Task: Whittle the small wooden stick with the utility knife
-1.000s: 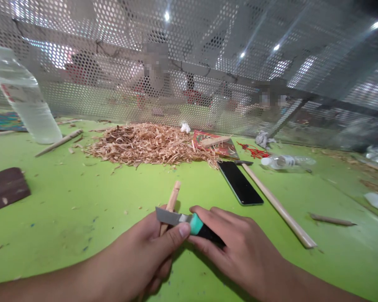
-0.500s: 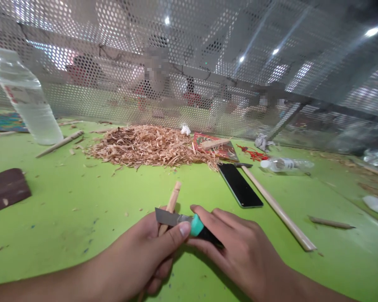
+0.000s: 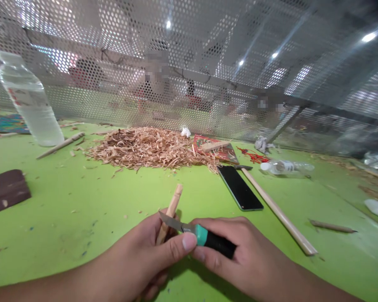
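A short, pale wooden stick [image 3: 174, 202], notched near its top end, points up and away from me, with my left hand [image 3: 151, 251] closed around its lower part. My right hand [image 3: 239, 256] grips the black and teal handle of a carving knife [image 3: 219, 242]. The knife's blade [image 3: 171, 221] lies across the stick, pointing left. My left thumb presses near the front of the knife handle, where the blade begins. The lower end of the stick is hidden in my left hand.
Wood shavings [image 3: 148, 149] are heaped at the back, before a perforated metal screen [image 3: 122, 100]. A phone [image 3: 241, 188], a small hammer [image 3: 279, 212], a pencil [image 3: 332, 226] and a lying bottle [image 3: 286, 167] are to the right. A water bottle [image 3: 31, 105] stands left, beyond a brown piece [image 3: 8, 191].
The knife blade has turned, its broad face now less visible and its tip angled up-left. My right hand has rolled, showing more of the handle and its thumb. The stick has shifted slightly.
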`<state>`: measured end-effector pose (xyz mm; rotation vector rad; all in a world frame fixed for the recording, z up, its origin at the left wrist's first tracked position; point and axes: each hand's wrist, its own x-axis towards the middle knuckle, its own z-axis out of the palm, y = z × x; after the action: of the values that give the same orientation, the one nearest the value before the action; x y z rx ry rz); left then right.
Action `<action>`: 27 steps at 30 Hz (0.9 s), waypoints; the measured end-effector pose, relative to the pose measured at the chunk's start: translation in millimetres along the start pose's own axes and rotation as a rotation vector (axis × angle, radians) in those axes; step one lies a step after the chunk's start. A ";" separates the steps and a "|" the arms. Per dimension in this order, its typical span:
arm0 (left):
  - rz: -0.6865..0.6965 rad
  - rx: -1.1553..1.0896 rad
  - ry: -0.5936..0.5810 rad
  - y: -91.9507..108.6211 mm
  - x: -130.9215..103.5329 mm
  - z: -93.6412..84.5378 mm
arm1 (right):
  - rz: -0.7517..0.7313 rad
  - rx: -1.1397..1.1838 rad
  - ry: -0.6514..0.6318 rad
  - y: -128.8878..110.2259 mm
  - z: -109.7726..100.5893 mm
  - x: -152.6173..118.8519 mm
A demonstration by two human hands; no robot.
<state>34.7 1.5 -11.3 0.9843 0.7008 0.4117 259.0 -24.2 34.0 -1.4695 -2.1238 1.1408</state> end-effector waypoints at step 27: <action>0.026 0.033 -0.011 2.2 -3.9 2.2 | -0.047 0.016 0.027 -1.8 0.2 -0.1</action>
<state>33.4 -1.2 -7.3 1.0273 0.6873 0.4187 257.8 -24.6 35.3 -1.4131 -2.1145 1.1120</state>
